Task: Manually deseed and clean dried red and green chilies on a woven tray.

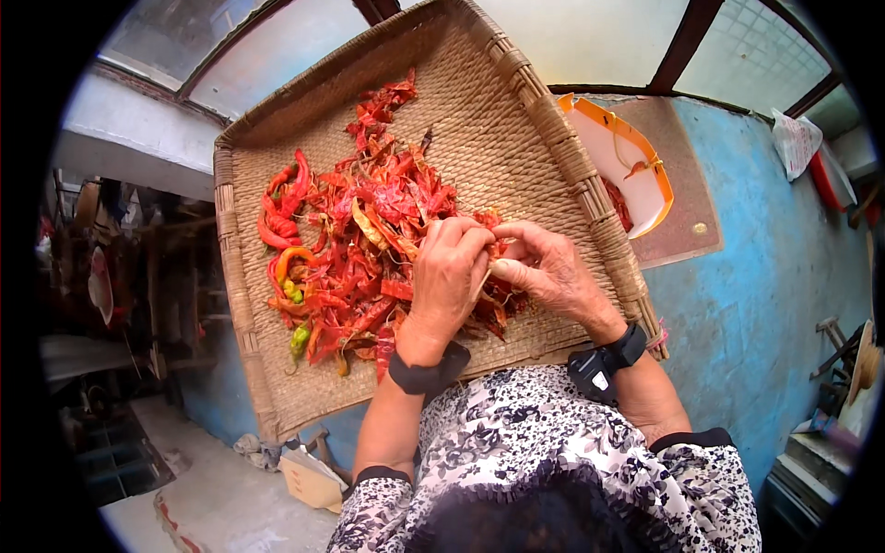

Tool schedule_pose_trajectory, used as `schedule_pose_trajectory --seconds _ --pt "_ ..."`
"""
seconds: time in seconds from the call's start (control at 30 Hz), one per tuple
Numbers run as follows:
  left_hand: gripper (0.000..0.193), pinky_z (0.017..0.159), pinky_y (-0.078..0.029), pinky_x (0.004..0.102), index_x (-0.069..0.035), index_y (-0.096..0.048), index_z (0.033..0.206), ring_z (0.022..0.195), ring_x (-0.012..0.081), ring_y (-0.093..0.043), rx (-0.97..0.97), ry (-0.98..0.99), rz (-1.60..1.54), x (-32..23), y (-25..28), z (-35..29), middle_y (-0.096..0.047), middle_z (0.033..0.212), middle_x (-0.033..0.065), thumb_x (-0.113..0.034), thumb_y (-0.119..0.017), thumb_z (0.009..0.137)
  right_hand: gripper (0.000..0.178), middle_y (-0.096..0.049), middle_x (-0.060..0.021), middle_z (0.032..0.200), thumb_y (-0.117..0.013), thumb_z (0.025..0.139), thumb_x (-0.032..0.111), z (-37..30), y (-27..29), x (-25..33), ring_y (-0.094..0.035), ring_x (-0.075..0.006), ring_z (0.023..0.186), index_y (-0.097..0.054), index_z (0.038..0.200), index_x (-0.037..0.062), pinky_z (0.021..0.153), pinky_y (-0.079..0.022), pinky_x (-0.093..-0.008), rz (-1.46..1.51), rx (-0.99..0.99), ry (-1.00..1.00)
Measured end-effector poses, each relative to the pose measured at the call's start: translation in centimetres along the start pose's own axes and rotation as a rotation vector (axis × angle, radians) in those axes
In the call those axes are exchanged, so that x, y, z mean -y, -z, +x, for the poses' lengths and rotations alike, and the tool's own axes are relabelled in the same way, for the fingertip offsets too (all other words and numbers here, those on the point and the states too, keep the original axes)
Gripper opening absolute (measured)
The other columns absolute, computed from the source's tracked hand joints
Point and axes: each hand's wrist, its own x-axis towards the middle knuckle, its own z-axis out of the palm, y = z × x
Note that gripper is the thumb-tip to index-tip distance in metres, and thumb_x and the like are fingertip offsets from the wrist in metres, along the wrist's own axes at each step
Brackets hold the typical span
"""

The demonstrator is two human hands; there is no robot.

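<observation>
A heap of dried red chili peppers (pixel 369 286) lies in a woven basket tray (pixel 489 101) in front of me. My left hand (pixel 450 276) is closed over the right side of the heap, its fingertips pinched. My right hand (pixel 550 276) meets it there, thumb and forefinger pressed together. Between the fingertips is a dried chili pepper (pixel 499 247), mostly hidden, with a pale stem. Fresher, glossy red peppers (pixel 284 205) rest at the heap's left edge, and green ones (pixel 300 339) lie below them.
Beyond the tray's right rim stands a white box with an orange edge (pixel 653 198), holding red peppers, on a brown board (pixel 678 147). The floor is blue (pixel 737 295). Cluttered shelving (pixel 120 276) is at left. A cardboard box (pixel 312 477) sits below the tray.
</observation>
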Motion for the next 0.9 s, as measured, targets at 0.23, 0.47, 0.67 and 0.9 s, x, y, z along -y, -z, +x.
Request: schedule_pose_trajectory --seconds 0.23,0.47,0.67,0.9 --pt "0.021 0.078 -0.049 0.0395 -0.007 -0.065 0.097 0.084 0.0264 -0.059 -0.122 -0.04 0.114 -0.8 -0.4 -2.9 -0.061 0.086 0.0067 0.0 -0.066 0.077 0.039 -0.06 0.0004 0.074 -0.068 0.088 0.013 -0.6 -1.7 -0.3 -0.055 -0.0037 0.063 -0.052 0.12 -0.0021 0.051 -0.042 -0.0185 0.51 0.017 -0.272" --pt "0.029 0.08 -0.049 0.0402 -0.003 -0.062 0.107 0.091 0.0316 -0.059 -0.281 0.237 0.056 -0.2 0.9 -3.9 -0.061 0.098 0.0144 0.003 -0.066 0.079 0.035 -0.064 -0.0034 0.08 -0.066 0.09 0.012 0.3 2.2 0.8 -0.056 -0.0069 0.063 -0.051 0.12 0.0022 0.054 -0.045 -0.0192 0.626 -0.351 0.042" --pt "0.031 0.079 -0.049 0.0408 -0.003 -0.06 0.113 0.09 0.0339 -0.059 -0.079 0.124 0.165 0.4 0.8 -1.9 -0.058 0.097 0.0161 -0.002 -0.067 0.082 0.029 -0.067 -0.0098 0.094 -0.059 0.097 0.022 0.3 4.3 -0.2 -0.058 -0.0073 0.074 -0.053 0.117 0.0011 0.063 -0.048 -0.0197 1.029 -0.615 -0.05" --pt "0.02 0.072 -0.049 0.0408 -0.003 -0.062 0.102 0.086 0.0338 -0.059 0.033 0.203 0.378 1.4 0.2 -0.9 -0.057 0.089 0.0141 -0.004 -0.066 0.083 0.016 -0.064 -0.0027 0.079 -0.061 0.094 0.012 -0.1 0.0 0.6 -0.056 -0.0055 0.064 -0.063 0.105 0.001 0.055 -0.047 -0.0198 0.351 -0.145 -0.095"
